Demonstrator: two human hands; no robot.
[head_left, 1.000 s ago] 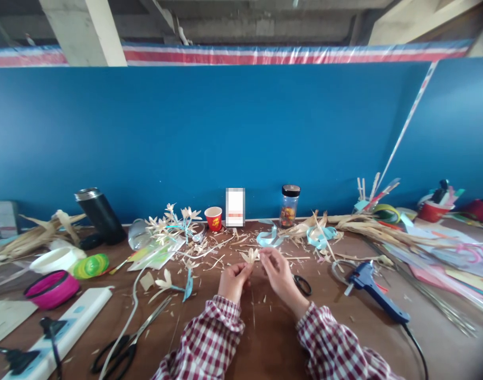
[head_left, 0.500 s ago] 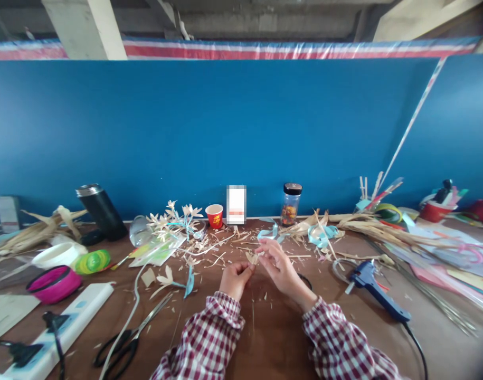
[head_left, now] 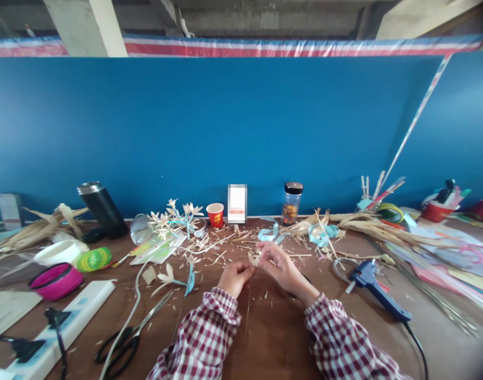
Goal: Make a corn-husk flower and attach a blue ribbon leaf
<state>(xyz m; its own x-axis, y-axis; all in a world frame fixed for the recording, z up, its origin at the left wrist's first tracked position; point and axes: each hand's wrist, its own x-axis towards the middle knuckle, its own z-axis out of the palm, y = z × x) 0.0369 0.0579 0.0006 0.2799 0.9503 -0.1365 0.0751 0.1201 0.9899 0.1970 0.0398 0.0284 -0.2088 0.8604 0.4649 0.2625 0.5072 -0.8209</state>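
Here, 2 hands (head_left: 232,278) (head_left: 284,270) at 1 flower (head_left: 253,258)

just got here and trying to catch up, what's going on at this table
A person is working with bare hands on a small pale flower-like piece. The left hand pinches it; the right hand's fingers are right at it, though whether they touch is hard to tell. Pale scraps litter the table. The scissors lie to the left, the blue glue gun to the right, and more pale flowers sit left of the red paper cup.
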